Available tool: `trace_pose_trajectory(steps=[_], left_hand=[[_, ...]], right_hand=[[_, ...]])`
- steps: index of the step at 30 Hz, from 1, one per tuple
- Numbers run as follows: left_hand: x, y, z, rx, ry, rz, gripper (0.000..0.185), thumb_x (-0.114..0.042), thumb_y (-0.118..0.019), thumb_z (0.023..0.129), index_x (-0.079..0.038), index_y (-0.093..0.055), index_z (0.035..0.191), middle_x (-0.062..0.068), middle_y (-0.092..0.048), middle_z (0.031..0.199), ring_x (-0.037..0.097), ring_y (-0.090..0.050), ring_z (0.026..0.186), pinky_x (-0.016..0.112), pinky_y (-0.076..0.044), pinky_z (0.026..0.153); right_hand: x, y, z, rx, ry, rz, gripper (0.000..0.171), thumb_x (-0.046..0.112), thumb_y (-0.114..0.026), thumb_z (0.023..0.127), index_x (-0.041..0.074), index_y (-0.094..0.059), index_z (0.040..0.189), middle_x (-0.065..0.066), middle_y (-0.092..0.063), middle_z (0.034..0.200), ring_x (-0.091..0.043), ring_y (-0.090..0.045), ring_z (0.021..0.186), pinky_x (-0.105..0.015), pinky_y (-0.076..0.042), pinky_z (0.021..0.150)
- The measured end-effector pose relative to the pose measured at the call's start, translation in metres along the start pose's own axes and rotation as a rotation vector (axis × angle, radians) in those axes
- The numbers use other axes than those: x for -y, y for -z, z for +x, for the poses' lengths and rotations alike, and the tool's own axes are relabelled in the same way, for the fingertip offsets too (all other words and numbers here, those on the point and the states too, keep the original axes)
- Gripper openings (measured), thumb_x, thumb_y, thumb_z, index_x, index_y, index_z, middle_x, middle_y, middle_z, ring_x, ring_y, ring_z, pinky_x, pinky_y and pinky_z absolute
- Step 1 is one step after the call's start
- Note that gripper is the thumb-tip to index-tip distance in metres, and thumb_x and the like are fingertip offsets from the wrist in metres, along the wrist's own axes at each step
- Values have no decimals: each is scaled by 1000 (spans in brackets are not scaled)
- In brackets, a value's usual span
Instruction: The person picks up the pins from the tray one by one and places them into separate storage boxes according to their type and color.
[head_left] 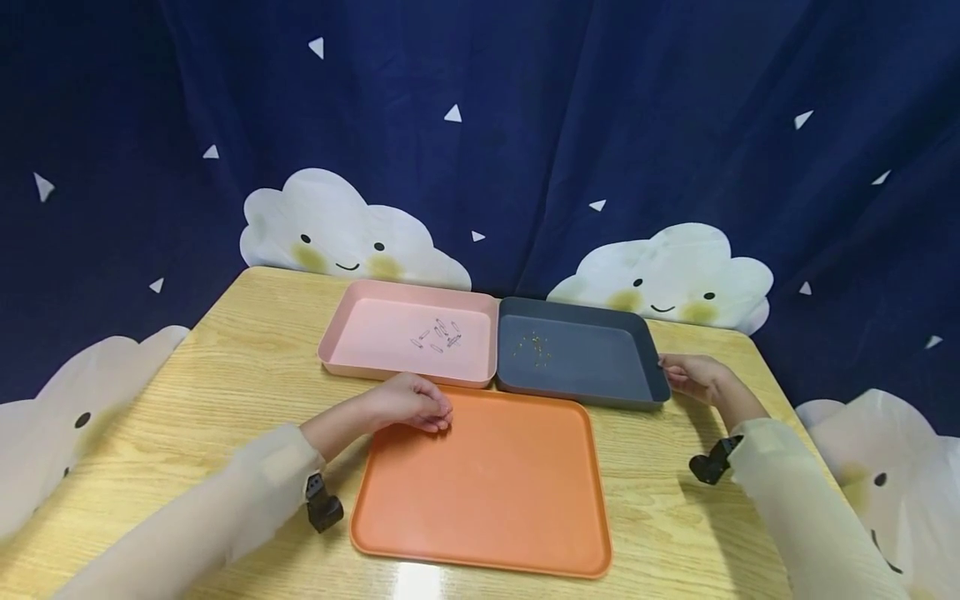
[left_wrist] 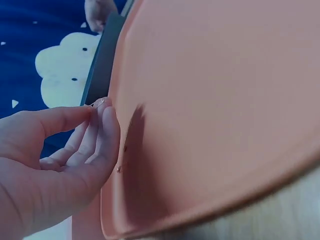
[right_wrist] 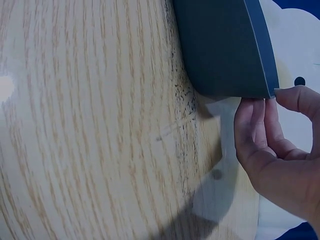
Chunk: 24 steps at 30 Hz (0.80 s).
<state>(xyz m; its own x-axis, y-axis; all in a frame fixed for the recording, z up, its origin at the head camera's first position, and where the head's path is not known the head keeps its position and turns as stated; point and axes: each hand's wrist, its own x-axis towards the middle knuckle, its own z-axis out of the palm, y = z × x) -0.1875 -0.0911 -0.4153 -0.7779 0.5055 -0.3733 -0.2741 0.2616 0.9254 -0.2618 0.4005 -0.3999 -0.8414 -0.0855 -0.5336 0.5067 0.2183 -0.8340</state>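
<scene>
Three trays sit on the wooden table [head_left: 225, 367]: a pink tray [head_left: 375, 333] at about eleven o'clock, a dark grey tray [head_left: 592, 367] at about one o'clock, touching it side by side, and an orange tray [head_left: 487, 483] nearest the person at six o'clock.

The left hand [head_left: 408, 402] rests at the orange tray's ten o'clock corner, fingers curled with the tips together. The left wrist view shows thumb and fingertips [left_wrist: 102, 107] pinched on a thin bit of wire, perhaps a paper clip [left_wrist: 98, 102], just beside the orange rim; the head view cannot resolve it.

The right hand [head_left: 693, 375] is at the grey tray's three o'clock edge. The right wrist view shows its fingers [right_wrist: 255, 120] and thumb lightly curled, pinching the tray's corner lip, which the head view only hints at.

Only the head view shows the contents: silver clips [head_left: 438, 335] in the pink tray and small gold pieces [head_left: 534, 346] in the grey one.
</scene>
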Motion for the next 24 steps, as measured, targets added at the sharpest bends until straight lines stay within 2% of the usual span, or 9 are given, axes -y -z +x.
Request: trace_pose_trajectory(steps=[5, 9, 14, 19, 24], left_hand=[[-5, -7, 8, -40, 37, -24, 23, -5, -60, 92, 11, -64, 107, 8, -72, 83, 12, -67, 72, 29, -62, 77], [-10, -14, 13, -75, 62, -56, 25, -6, -63, 91, 9, -66, 110, 10, -73, 87, 13, -68, 72, 29, -61, 78], [-15, -22, 22, -73, 55, -133, 26, -1, -61, 90, 11, -63, 114, 9, -72, 86, 14, -68, 74, 34, -60, 83], [-23, -28, 32, -88, 64, -167, 29, 0, -62, 90, 10, -62, 117, 7, -71, 83, 15, -69, 76, 38, -57, 89], [-30, -32, 38, -106, 63, -196, 27, 2, -61, 89, 9, -64, 116, 20, -71, 101, 15, -69, 75, 39, -56, 90]], right_hand=[[0, 0, 3, 12, 6, 9, 19, 8, -49, 95, 19, -61, 85, 7, -64, 79, 0, -61, 73, -16, -55, 71], [-1, 1, 3, 34, 19, 13, 12, 7, -48, 95, 14, -59, 96, 6, -65, 81, -1, -63, 76, -16, -56, 73], [-3, 2, 4, 42, 33, 1, 12, 9, -48, 95, 11, -56, 105, 7, -66, 83, 0, -63, 76, -16, -56, 74], [-4, 3, 4, 39, 32, 0, 16, 9, -47, 95, 17, -60, 94, 9, -66, 80, 2, -61, 73, -15, -56, 72], [-5, 4, 5, 58, 39, 36, 30, 7, -45, 96, 24, -64, 80, 9, -67, 79, 1, -63, 74, -15, -56, 72]])
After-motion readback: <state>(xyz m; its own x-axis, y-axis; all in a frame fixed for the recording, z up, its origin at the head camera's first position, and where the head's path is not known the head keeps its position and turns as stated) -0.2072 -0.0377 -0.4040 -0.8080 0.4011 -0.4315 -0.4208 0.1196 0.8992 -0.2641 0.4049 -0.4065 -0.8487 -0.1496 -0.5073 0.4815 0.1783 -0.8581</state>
